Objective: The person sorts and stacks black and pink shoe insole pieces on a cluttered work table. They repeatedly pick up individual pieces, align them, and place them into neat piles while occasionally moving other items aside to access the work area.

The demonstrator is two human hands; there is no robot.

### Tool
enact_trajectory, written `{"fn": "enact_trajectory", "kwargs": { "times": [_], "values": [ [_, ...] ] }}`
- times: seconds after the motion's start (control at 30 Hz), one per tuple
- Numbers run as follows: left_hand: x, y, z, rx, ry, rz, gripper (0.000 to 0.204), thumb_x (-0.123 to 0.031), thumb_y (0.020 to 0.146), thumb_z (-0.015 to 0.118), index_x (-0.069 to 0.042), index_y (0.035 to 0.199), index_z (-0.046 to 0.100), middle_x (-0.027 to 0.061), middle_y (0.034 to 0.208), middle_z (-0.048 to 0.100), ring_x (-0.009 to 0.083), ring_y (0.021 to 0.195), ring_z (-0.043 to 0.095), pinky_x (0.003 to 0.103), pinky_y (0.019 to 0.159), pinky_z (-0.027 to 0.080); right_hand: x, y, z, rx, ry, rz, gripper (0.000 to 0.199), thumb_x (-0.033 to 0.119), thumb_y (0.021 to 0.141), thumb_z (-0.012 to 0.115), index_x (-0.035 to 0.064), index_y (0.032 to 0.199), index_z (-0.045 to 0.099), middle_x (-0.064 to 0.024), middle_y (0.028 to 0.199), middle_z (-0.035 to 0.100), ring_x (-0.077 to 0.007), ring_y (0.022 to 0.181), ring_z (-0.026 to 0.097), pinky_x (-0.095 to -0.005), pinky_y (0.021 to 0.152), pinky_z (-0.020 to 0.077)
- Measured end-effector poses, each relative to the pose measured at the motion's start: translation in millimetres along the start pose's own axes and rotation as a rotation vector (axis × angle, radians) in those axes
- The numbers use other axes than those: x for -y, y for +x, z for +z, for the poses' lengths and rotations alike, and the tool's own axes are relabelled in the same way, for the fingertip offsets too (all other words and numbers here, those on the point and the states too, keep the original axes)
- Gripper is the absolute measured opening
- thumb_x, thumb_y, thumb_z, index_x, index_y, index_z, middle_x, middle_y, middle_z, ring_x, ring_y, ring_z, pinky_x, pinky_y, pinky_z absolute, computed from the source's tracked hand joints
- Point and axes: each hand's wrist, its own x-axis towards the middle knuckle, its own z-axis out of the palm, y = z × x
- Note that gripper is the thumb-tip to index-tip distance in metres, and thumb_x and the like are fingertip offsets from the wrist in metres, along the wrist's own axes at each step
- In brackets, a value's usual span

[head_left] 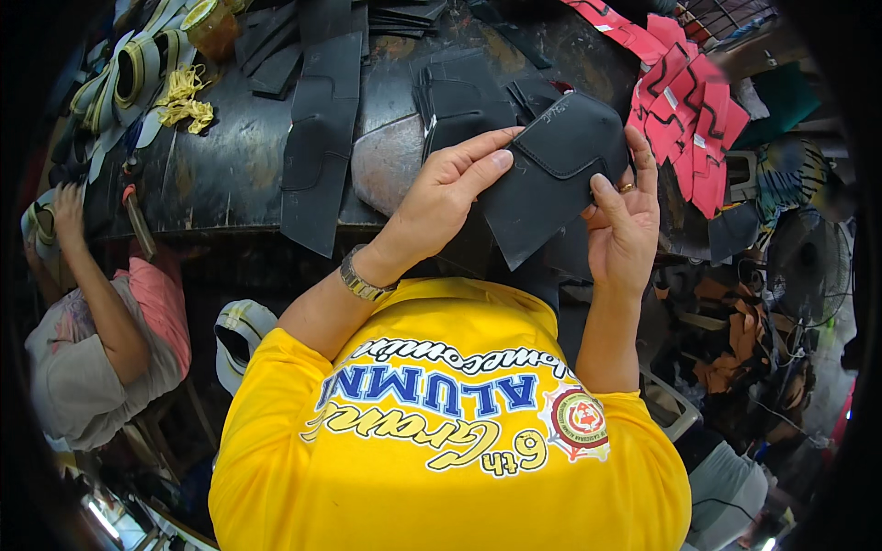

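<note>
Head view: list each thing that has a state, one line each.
Black cut piece: held up off the table, gripped at both sides.
Left hand: shut on the black cut piece.
Right hand: shut on the black cut piece.
Red pieces: piled on the table.
Black strips: lying flat.

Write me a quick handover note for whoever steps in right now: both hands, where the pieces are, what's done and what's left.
Left hand: grips the black piece at its left edge, thumb on top.
Right hand: holds the same piece from its right side, fingers curled over the edge; a ring on one finger.
The piece is held up above the dark worktable, not resting on it.
More black cut pieces lie on the table; a stack of red pieces lies to the right.
Done: one piece picked up and in both hands.
Left: judging by the piles, the rest remain unhandled.
</note>
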Motion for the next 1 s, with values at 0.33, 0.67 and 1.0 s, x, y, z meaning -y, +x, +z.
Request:
{"fn": "enact_trajectory", "kwargs": {
  "times": [0.33,0.67,1.0],
  "values": [
    [-1,-2,-6,0.024,-0.003,-0.048,0.039,-0.024,0.105,0.049,-0.001,0.135,0.057,0.01,0.12,0.067,0.0143,0.106,0.067,0.024,0.09,0.055,-3,1,4,0.01,-0.098,-0.064,0.071,-0.015,0.087,0.055,0.0048,0.151,0.032,-0.0149,0.135,0.055,-0.0188,0.116,0.061,-0.0273,0.094,0.0518],
    [-5,0,-26,-0.106,0.563,0.38,0.018,0.0,0.095,0.061,0.0,0.111,0.069,0.0063,0.108,0.065,0.0125,0.099,0.063,0.022,0.085,0.05,95,34,-110,-0.126,-0.417,-0.501,0.074,-0.019,0.077,0.051,0.0024,0.146,0.039,-0.0142,0.127,0.063,-0.0186,0.114,0.06,-0.0275,0.097,0.0464],
    [8,2,-50,-0.275,0.857,0.506,0.017,-0.002,0.092,0.065,-0.006,0.107,0.072,0.0055,0.111,0.063,0.0171,0.106,0.06,0.027,0.088,0.049,150,77,-338,-0.977,-0.896,-0.452,0.066,-0.015,0.073,0.059,-0.0014,0.137,0.047,-0.0119,0.096,0.064,-0.0213,0.096,0.063,-0.0321,0.083,0.0525]
  ]
}}
